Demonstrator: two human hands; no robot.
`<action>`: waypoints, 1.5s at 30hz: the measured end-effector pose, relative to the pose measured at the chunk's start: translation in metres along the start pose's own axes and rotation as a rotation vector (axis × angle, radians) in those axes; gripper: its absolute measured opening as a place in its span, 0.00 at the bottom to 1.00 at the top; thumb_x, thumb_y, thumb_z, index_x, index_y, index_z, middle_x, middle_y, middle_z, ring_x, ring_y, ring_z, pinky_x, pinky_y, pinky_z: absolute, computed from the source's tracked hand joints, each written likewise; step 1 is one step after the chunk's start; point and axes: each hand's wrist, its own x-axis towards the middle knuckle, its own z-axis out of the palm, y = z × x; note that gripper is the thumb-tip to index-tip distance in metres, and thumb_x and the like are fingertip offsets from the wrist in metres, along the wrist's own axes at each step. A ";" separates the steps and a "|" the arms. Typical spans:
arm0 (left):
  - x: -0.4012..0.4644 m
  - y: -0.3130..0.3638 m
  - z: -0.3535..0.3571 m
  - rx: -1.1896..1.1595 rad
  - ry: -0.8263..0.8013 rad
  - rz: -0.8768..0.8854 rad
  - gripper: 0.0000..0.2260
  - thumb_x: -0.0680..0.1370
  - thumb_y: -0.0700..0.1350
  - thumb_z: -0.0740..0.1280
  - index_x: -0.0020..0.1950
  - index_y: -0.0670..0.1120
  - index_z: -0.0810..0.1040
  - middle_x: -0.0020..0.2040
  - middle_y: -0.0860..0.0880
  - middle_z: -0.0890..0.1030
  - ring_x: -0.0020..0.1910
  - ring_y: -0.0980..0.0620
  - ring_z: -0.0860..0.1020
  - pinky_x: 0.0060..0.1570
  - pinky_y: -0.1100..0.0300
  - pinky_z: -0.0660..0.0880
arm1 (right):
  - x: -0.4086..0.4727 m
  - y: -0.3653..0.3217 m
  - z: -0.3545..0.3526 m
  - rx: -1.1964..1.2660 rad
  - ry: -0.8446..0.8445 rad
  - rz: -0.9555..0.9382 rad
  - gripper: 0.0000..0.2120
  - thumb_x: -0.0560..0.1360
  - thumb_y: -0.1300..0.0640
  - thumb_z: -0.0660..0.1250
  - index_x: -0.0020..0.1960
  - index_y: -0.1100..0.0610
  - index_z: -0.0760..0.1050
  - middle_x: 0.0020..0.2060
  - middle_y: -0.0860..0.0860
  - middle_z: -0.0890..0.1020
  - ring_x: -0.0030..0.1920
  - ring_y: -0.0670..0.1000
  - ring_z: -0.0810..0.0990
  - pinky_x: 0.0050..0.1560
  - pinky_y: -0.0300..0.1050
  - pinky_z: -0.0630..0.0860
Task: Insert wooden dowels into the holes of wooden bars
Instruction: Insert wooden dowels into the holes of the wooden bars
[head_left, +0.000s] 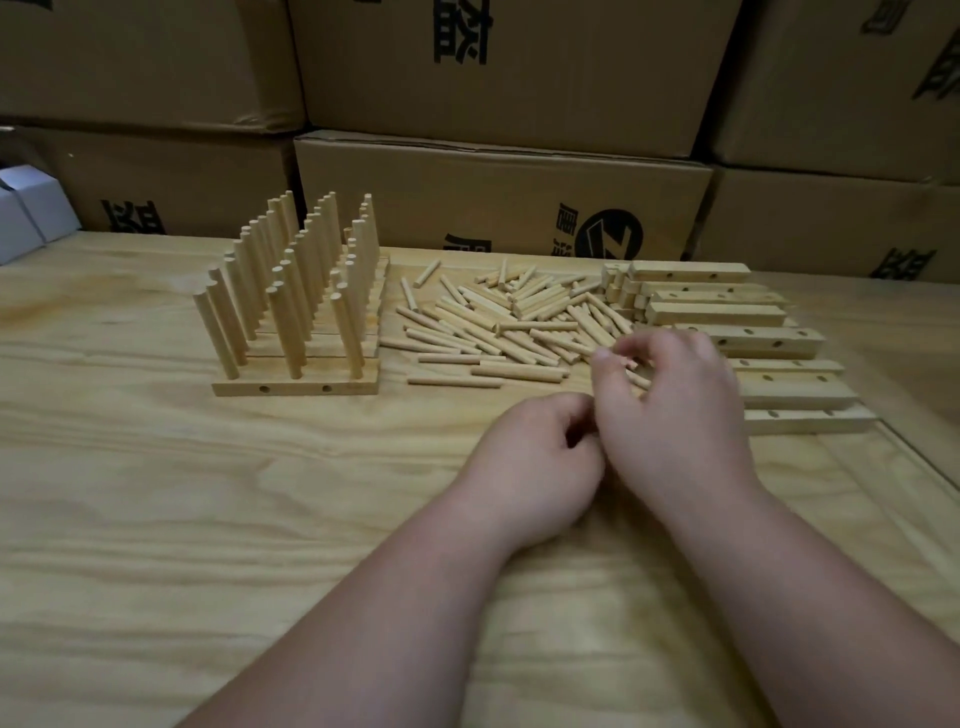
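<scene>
**While my hands meet at the edge of the dowel pile**

Where the tabletop (156, 493) runs leftmost, finished bars (295, 387) stand filled with upright dowels. Next lies the loose dowel pile (498, 327). My left hand (535, 462) is curled; whether it holds anything I cannot tell. My right hand (670, 410) has its grip curled over the pile's near edge, blurred, contents unclear. Empty bars (748, 340) lie rightmost.
</scene>
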 end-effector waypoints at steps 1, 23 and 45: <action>0.002 -0.001 0.001 0.015 0.012 -0.004 0.08 0.73 0.46 0.63 0.44 0.53 0.82 0.39 0.52 0.85 0.34 0.54 0.80 0.41 0.58 0.78 | 0.000 0.011 -0.003 -0.053 0.001 0.058 0.17 0.77 0.41 0.61 0.61 0.48 0.76 0.61 0.52 0.74 0.65 0.57 0.70 0.66 0.56 0.67; 0.002 -0.003 -0.004 -0.071 0.096 -0.087 0.10 0.80 0.42 0.65 0.46 0.54 0.83 0.40 0.56 0.86 0.43 0.47 0.81 0.49 0.55 0.77 | 0.030 0.068 -0.028 -0.388 -0.103 0.011 0.17 0.76 0.58 0.67 0.57 0.38 0.80 0.56 0.39 0.79 0.58 0.49 0.65 0.52 0.51 0.52; 0.013 -0.010 -0.011 -0.432 0.377 -0.070 0.09 0.81 0.38 0.64 0.48 0.49 0.83 0.37 0.52 0.84 0.37 0.56 0.81 0.38 0.65 0.77 | 0.010 0.035 0.008 0.508 -0.062 -0.235 0.12 0.81 0.50 0.61 0.52 0.51 0.83 0.49 0.41 0.82 0.52 0.39 0.78 0.49 0.28 0.70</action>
